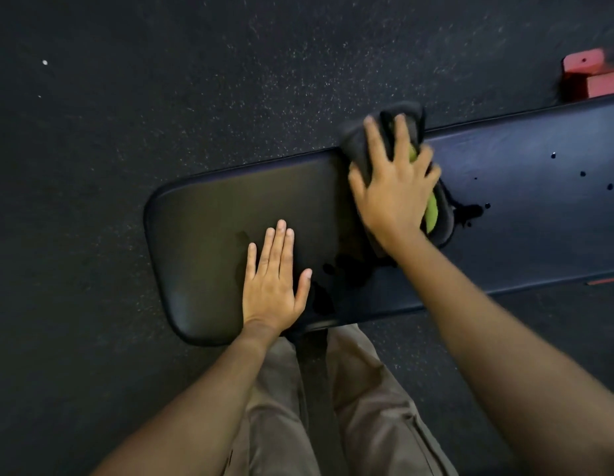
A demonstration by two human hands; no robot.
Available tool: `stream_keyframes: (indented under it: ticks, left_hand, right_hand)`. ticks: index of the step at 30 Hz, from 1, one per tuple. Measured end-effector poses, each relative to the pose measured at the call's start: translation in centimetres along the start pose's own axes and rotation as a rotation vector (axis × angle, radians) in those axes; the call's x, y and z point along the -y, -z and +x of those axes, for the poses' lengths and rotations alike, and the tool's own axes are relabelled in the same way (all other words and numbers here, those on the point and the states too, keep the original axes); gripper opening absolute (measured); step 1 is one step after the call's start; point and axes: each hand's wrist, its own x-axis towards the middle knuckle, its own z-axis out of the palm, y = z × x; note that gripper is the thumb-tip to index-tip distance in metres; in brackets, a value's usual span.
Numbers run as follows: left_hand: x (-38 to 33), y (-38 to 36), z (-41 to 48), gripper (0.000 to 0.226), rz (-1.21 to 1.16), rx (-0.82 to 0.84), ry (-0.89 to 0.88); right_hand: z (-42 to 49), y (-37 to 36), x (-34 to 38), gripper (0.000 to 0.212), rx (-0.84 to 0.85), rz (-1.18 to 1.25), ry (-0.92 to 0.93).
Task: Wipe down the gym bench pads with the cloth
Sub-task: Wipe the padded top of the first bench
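The cloth (407,173), dark with a green patch showing, lies bunched on the black bench pad (209,214), near the pad's far edge and partly over it. Your right hand (393,187) presses down on the cloth with fingers spread, palm flat on top of it rather than closed around it. Your left hand (273,280) rests open and flat on the pad near its rounded end, well apart from the cloth. Dark wet spots (470,213) sit on the pad just beside the cloth. Below the pad is the speckled dark floor (127,97), with a red metal part (591,77) at the far right.
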Motion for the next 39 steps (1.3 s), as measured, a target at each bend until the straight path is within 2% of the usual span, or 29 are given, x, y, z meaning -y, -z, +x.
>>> stream_keyframes:
  ticks: [4, 6, 7, 8, 10, 11, 12, 13, 16, 17, 19, 21, 24, 25, 26, 27, 31, 33, 35, 38, 39]
  left_hand:
    - [0.0, 0.0, 0.1, 0.064, 0.011, -0.017, -0.007]
    - [0.0, 0.0, -0.1, 0.064, 0.001, -0.023, -0.008]
    - [0.0, 0.0, 0.0, 0.064, -0.002, -0.026, -0.006]
    - [0.0, -0.1, 0.0, 0.064, -0.004, -0.028, -0.004]
    - [-0.1, 0.0, 0.0, 0.064, 0.0, -0.026, -0.004]
    - [-0.1, 0.0, 0.0, 0.064, 0.006, -0.024, -0.006]
    - [-0.1, 0.1, 0.0, 0.064, 0.009, -0.019, -0.006]
    - [0.0, 0.1, -0.1, 0.064, 0.005, -0.013, -0.005]
    - [0.2, 0.3, -0.1, 0.065, -0.005, 0.0, -0.01]
    - [0.2, 0.3, -0.1, 0.065, -0.008, 0.008, -0.016]
    - [0.4, 0.5, 0.0, 0.064, -0.033, 0.013, -0.024]
    - [0.5, 0.6, -0.1, 0.062, -0.071, 0.011, -0.03]
    - [1.4, 1.0, -0.8, 0.06, -0.118, 0.021, -0.027]
    - [2.0, 1.0, -1.2, 0.06, -0.116, 0.022, -0.029]
    - [2.9, 1.1, -1.8, 0.06, -0.11, 0.023, -0.033]
    - [3.7, 1.2, -2.3, 0.061, -0.109, 0.024, -0.035]
    - [6.2, 1.4, -4.5, 0.063, -0.12, 0.012, 0.013]
    - [6.9, 1.5, -5.5, 0.063, -0.126, 0.017, 0.022]
    - [7.6, 1.6, -6.2, 0.063, -0.129, 0.025, 0.008]
    - [8.2, 1.6, -6.3, 0.064, -0.146, 0.039, -0.031]
    - [8.3, 1.6, -6.3, 0.065, -0.149, 0.041, -0.03]
  right_hand:
    - [-11.1, -1.4, -4.0, 0.062, -0.003, -0.093, 0.53]
    - [-11.2, -1.2, -7.5, 0.062, 0.013, -0.137, 0.653]
    - [-9.7, -0.9, -8.4, 0.063, -0.003, -0.143, 0.579]
    - [-7.7, -0.6, -8.4, 0.064, -0.045, -0.133, 0.419]
    - [-3.1, 0.2, -6.0, 0.066, -0.095, -0.038, -0.042]
    - [-1.4, 0.3, -4.2, 0.068, -0.068, -0.002, -0.181]
    - [-1.0, 0.3, -2.5, 0.069, -0.036, 0.001, -0.201]
    - [-1.6, 0.1, -1.1, 0.071, -0.026, -0.013, -0.101]
    - [-8.7, -1.6, -1.1, 0.067, -0.049, -0.086, 0.393]
    - [-11.1, -2.0, -2.4, 0.064, -0.047, -0.089, 0.489]
    - [-13.0, -1.8, -5.6, 0.062, -0.033, -0.11, 0.545]
    - [-11.8, -1.2, -7.0, 0.064, -0.033, -0.125, 0.375]
    - [-8.0, -0.6, -3.5, 0.067, -0.046, 0.008, -0.203]
    - [-7.1, -0.8, -1.3, 0.07, -0.032, 0.036, -0.321]
    - [-7.0, -1.1, 1.2, 0.072, -0.01, 0.036, -0.345]
    - [-7.5, -1.4, 3.3, 0.074, -0.002, 0.023, -0.27]
    - [-14.7, -3.7, 6.5, 0.066, 0.022, -0.072, 0.313]
    - [-16.8, -3.7, 3.9, 0.067, 0.057, -0.086, 0.391]
    - [-16.2, -3.1, 1.3, 0.068, 0.028, -0.107, 0.264]
    - [-11.9, -2.1, 2.2, 0.069, -0.056, 0.01, -0.325]
    - [-10.5, -2.1, 4.2, 0.071, -0.046, 0.032, -0.44]
